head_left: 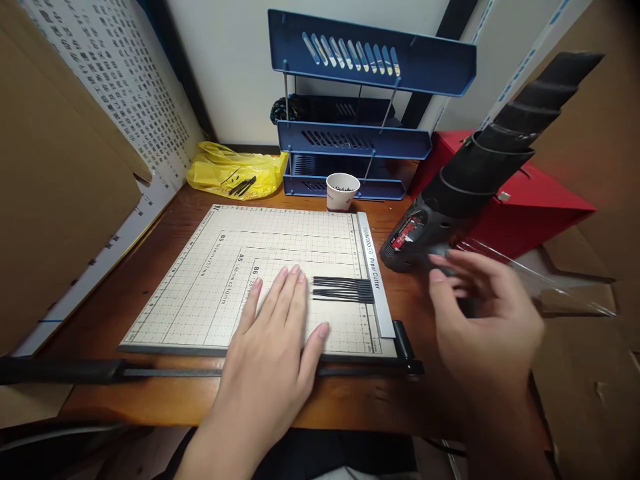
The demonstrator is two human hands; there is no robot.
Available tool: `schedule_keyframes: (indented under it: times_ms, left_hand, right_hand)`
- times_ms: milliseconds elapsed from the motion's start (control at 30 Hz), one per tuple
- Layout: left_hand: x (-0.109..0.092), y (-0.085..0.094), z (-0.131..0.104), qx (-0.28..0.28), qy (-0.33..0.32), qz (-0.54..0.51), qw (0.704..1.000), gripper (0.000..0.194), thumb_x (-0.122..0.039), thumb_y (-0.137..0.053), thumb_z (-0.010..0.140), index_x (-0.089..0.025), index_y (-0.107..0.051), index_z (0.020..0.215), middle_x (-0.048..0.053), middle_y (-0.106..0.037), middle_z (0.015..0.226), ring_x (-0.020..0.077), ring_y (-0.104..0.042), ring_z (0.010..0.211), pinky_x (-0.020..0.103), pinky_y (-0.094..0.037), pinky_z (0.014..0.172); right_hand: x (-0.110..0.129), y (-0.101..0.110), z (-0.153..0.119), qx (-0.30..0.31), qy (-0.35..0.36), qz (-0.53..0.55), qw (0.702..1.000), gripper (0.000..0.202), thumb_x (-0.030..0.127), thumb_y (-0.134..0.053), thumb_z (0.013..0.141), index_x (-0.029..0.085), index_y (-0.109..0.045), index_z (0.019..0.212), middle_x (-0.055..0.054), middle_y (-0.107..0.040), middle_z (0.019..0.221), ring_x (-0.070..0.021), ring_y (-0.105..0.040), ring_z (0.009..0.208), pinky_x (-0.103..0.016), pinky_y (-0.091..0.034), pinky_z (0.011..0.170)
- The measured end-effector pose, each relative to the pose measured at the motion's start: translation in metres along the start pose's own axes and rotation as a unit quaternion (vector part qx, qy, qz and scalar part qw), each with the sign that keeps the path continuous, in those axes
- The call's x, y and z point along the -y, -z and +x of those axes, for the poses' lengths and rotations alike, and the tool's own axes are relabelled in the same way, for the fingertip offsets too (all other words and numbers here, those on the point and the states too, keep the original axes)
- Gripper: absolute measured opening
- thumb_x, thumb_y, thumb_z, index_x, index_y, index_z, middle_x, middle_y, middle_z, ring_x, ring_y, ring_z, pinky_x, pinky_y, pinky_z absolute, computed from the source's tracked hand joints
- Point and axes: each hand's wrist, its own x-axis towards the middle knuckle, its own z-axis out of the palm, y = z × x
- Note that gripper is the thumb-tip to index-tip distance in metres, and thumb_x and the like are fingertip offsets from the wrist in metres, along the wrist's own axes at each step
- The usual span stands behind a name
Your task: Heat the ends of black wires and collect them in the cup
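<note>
My left hand [275, 333] lies flat on the cream gridded board of a paper cutter [195, 287], fingers stretched out and thumb apart. Just right of its fingertips, a row of several thin black strips [340, 290] lies side by side on the board. Their right ends reach the silver ruler strip [375, 273] marked "Paper Cutter". My right hand [485, 320] is raised to the right of the board, slightly blurred, with thumb and fingers bent but apart. It is close to a black power tool [450, 187] with a stepped nozzle; whether it touches the handle I cannot tell.
A white paper cup [343, 193] with small dark bits stands behind the board. A yellow plastic bag [235, 170] with black strips on it lies at the back left. A blue tiered tray rack [350, 140] and a red box [540, 207] stand behind. The cutter's black-handled arm [65, 370] runs along the front.
</note>
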Motion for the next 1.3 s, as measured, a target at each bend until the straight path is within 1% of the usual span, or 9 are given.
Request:
schedule_keyframes:
  times_ms: [67,167,233,300,400,500,600,700,1300]
  left_hand:
    - [0.004,-0.001,-0.003,0.005,0.0,0.006,1.0,0.061,-0.042,-0.033,0.107,-0.005,-0.035,0.156,0.012,-0.038,0.161,0.0246,-0.032,0.152,0.045,-0.01,0.127]
    - [0.005,-0.004,-0.004,0.015,-0.003,0.006,1.0,0.061,-0.044,-0.034,0.107,-0.007,-0.035,0.156,0.009,-0.038,0.161,0.0251,-0.032,0.152,0.046,-0.011,0.127]
    - [0.004,-0.004,-0.002,0.017,-0.006,0.003,1.0,0.061,-0.044,-0.033,0.107,-0.008,-0.036,0.156,0.008,-0.038,0.161,0.0255,-0.032,0.152,0.048,-0.012,0.126]
    - [0.002,-0.004,0.0,0.016,-0.009,0.0,1.0,0.061,-0.045,-0.033,0.107,-0.007,-0.036,0.155,0.009,-0.038,0.161,0.0258,-0.033,0.151,0.048,-0.014,0.126]
    - [-0.002,-0.003,0.005,0.013,-0.015,-0.006,1.0,0.062,-0.045,-0.032,0.107,-0.006,-0.036,0.155,0.009,-0.037,0.161,0.0253,-0.033,0.151,0.048,-0.015,0.126]
    - [-0.006,-0.003,0.008,0.014,-0.028,-0.019,0.999,0.061,-0.044,-0.033,0.108,-0.008,-0.035,0.156,0.006,-0.034,0.163,0.0235,-0.031,0.152,0.047,-0.013,0.126]
    - [-0.009,-0.004,0.011,0.022,-0.036,-0.037,0.998,0.06,-0.047,-0.033,0.108,-0.012,-0.036,0.156,0.002,-0.034,0.163,0.0212,-0.029,0.153,0.044,-0.011,0.127]
    - [-0.01,-0.006,0.011,0.022,-0.031,-0.046,0.998,0.059,-0.047,-0.034,0.108,-0.012,-0.037,0.156,0.001,-0.035,0.163,0.0209,-0.029,0.153,0.043,-0.009,0.127]
    - [-0.01,-0.007,0.011,0.008,-0.026,-0.057,0.998,0.058,-0.047,-0.035,0.107,-0.014,-0.039,0.155,0.001,-0.038,0.161,0.0216,-0.032,0.151,0.043,-0.007,0.128]
  right_hand:
    - [-0.005,0.007,0.004,-0.054,0.061,-0.126,0.989,0.027,0.029,-0.068,0.087,0.022,-0.071,0.113,-0.008,-0.074,0.107,-0.0269,-0.067,0.095,-0.046,-0.054,0.086]
    - [-0.013,0.011,0.007,-0.03,0.109,-0.23,0.967,0.033,0.029,-0.067,0.087,0.02,-0.072,0.119,-0.01,-0.072,0.12,-0.0339,-0.064,0.112,-0.055,-0.049,0.099]
    - [-0.011,0.01,0.005,-0.038,0.121,-0.209,0.97,0.032,0.027,-0.067,0.088,0.019,-0.072,0.118,-0.011,-0.071,0.123,-0.0322,-0.064,0.114,-0.053,-0.048,0.102]
    - [-0.004,0.005,0.0,-0.04,0.102,-0.136,0.985,0.03,0.026,-0.067,0.088,0.021,-0.071,0.117,-0.009,-0.072,0.117,-0.0265,-0.066,0.106,-0.045,-0.053,0.095]
    - [0.006,-0.007,-0.004,0.097,0.011,-0.018,0.995,0.05,0.031,-0.068,0.085,0.026,-0.059,0.133,-0.009,-0.065,0.129,-0.0239,-0.065,0.106,-0.038,-0.057,0.079]
    - [0.007,-0.023,-0.003,0.234,-0.077,0.011,0.969,0.075,0.036,-0.068,0.082,0.025,-0.039,0.151,-0.012,-0.052,0.148,-0.0279,-0.057,0.126,-0.047,-0.054,0.097]
    - [0.002,-0.034,0.001,0.305,-0.15,0.042,0.94,0.086,0.037,-0.066,0.081,0.022,-0.027,0.156,-0.015,-0.045,0.155,-0.0291,-0.052,0.134,-0.053,-0.046,0.108]
    - [0.002,-0.039,0.006,0.345,-0.176,0.075,0.919,0.091,0.035,-0.066,0.079,0.021,-0.022,0.157,-0.014,-0.046,0.154,-0.0277,-0.051,0.136,-0.052,-0.044,0.111]
    - [0.0,-0.041,0.006,0.329,-0.183,0.075,0.923,0.09,0.038,-0.07,0.077,0.025,-0.027,0.155,-0.012,-0.053,0.149,-0.0282,-0.055,0.132,-0.052,-0.045,0.109]
